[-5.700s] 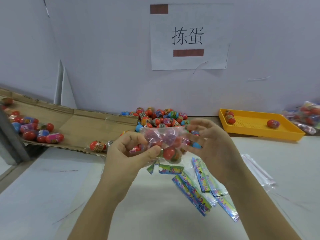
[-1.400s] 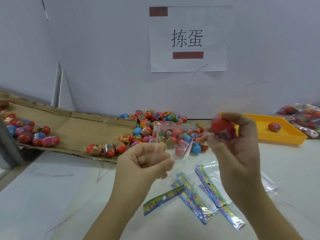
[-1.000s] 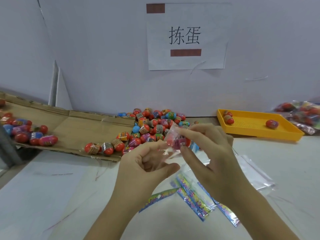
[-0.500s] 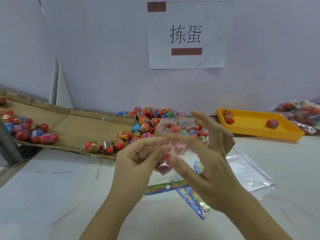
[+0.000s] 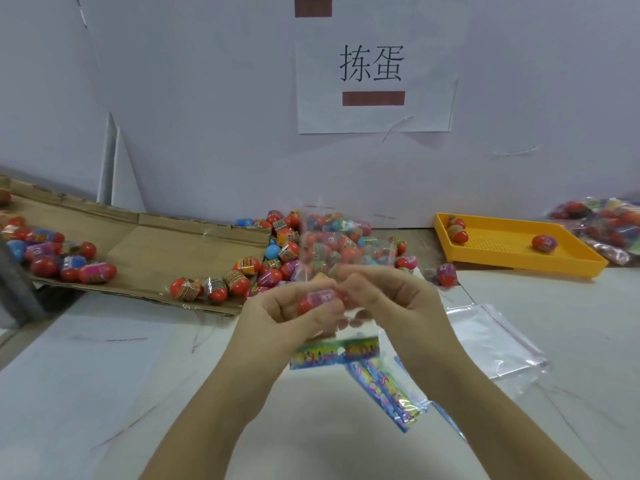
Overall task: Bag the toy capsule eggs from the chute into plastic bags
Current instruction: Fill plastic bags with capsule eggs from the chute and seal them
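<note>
1. On the white tabletop (image 5: 104, 393), which filled the lower view, a flattened brown cardboard chute (image 5: 166, 251) was laid sloping in from the left, with capsule eggs scattered along it.
2. At the right rear, well apart from the hands, a shallow orange plastic tray (image 5: 512, 254) was seen to hold three eggs.
3. A flat stack of empty clear bags (image 5: 491, 337) was spread just right of the hands.
4. A loose heap of red, blue and pink capsule eggs (image 5: 287, 251) was piled at the chute's mouth, against the wall.
5. One clear plastic bag (image 5: 332, 237) was held upright above the table, mouth uppermost, with its colourful printed header strip (image 5: 334, 351) hanging below.
6. The left hand (image 5: 277, 317) was curled around the bag's lower part. The right hand (image 5: 398, 303) was closed on the film beside it, so neither hand was free.
7. A single red egg with a pink label (image 5: 315, 301) was lodged inside the bag, within the left hand's grip.
8. The filling step was judged to be in hand and barely begun. For the next move, one hand would need to be freed while the mouth was kept open by the other, so that another egg could be taken from the heap.
</note>
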The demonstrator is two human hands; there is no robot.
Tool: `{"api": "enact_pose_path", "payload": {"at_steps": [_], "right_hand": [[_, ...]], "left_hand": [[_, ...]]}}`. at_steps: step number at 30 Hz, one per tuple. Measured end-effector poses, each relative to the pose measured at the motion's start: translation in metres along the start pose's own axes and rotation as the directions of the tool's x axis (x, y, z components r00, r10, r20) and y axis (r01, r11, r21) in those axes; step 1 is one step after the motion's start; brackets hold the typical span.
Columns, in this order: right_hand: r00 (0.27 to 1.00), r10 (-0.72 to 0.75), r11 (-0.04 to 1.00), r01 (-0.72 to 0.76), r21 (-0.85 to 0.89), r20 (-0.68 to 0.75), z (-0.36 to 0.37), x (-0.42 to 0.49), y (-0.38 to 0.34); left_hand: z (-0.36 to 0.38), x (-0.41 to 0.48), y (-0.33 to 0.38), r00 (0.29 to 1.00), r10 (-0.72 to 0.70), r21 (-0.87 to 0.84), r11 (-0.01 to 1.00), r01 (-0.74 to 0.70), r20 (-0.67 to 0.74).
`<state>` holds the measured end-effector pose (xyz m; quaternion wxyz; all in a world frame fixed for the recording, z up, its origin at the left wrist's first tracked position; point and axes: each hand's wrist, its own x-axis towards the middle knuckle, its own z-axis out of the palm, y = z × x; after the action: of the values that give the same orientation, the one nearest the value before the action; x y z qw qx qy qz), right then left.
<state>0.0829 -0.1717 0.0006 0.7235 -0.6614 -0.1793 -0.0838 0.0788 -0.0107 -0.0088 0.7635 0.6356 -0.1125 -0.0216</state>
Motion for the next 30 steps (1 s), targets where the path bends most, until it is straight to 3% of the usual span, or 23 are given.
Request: {"api": "enact_pose_path", "payload": {"at_steps": [2, 3, 4, 5, 7, 9, 11, 14, 16, 18, 20, 22, 25, 27, 30], "right_hand": [[0.993, 0.069, 0.996, -0.064, 0.058, -0.093, -0.009, 0.010, 0.010], [0.985, 0.054, 0.998, -0.059, -0.021, -0.163, -0.016, 0.016, 0.015], [0.977, -0.004, 0.973, -0.044, -0.226, -0.212, -0.023, 0.020, 0.021], [0.977, -0.061, 0.870, -0.048, -0.490, -0.203, -0.030, 0.023, 0.028], [0.996, 0.012, 0.512, -0.082, -0.855, -0.089, -0.044, 0.026, 0.045], [0.982, 0.187, 0.234, -0.080, -0.969, -0.036, -0.051, 0.026, 0.061], [0.978, 0.210, 0.145, -0.052, -0.988, -0.020, -0.052, 0.024, 0.068], [0.999, -0.054, 0.246, 0.018, -0.969, 0.005, -0.048, 0.025, 0.066], [0.997, -0.045, 0.287, 0.066, -0.956, 0.055, -0.043, 0.023, 0.064], [0.994, 0.027, 0.236, 0.092, -0.967, 0.101, -0.040, 0.020, 0.067], [0.994, -0.014, 0.254, 0.111, -0.961, 0.112, -0.040, 0.021, 0.063], [0.975, -0.216, 0.482, 0.144, -0.864, 0.042, -0.040, 0.024, 0.046], [0.907, -0.396, 0.826, 0.285, -0.487, -0.141, -0.037, 0.020, 0.008], [0.895, -0.418, 0.894, 0.374, -0.247, -0.154, -0.029, 0.009, -0.013], [0.851, -0.499, 0.852, 0.447, -0.273, -0.164, -0.019, -0.004, -0.025]], "left_hand": [[-0.002, 0.003, -0.003, 0.992, -0.030, -0.107, 0.994, 0.017, -0.123], [-0.004, 0.005, -0.003, 0.983, -0.047, -0.163, 0.987, 0.018, -0.176], [-0.007, 0.007, -0.003, 0.975, -0.062, -0.203, 0.979, 0.017, -0.215], [-0.009, 0.008, -0.003, 0.969, -0.068, -0.224, 0.974, 0.013, -0.239], [-0.011, 0.010, -0.004, 0.965, -0.065, -0.231, 0.973, 0.005, -0.254], [-0.010, 0.010, -0.005, 0.968, -0.065, -0.235, 0.972, 0.006, -0.243], [-0.008, 0.009, -0.005, 0.974, -0.053, -0.249, 0.969, -0.004, -0.221], [-0.008, 0.008, -0.004, 0.977, -0.048, -0.256, 0.967, -0.007, -0.209], [-0.007, 0.009, -0.004, 0.978, -0.047, -0.262, 0.965, -0.008, -0.202], [-0.007, 0.009, -0.005, 0.979, -0.042, -0.260, 0.966, -0.011, -0.200], [-0.007, 0.010, -0.006, 0.980, -0.024, -0.215, 0.977, -0.020, -0.198], [-0.006, 0.009, -0.007, 0.980, 0.017, -0.131, 0.990, -0.044, -0.200], [-0.003, 0.007, -0.009, 0.978, 0.079, 0.011, 0.997, -0.078, -0.194], [0.001, 0.005, -0.012, 0.982, 0.090, 0.087, 0.993, -0.076, -0.169], [0.003, 0.003, -0.015, 0.989, 0.093, 0.175, 0.982, -0.073, -0.113]]}}
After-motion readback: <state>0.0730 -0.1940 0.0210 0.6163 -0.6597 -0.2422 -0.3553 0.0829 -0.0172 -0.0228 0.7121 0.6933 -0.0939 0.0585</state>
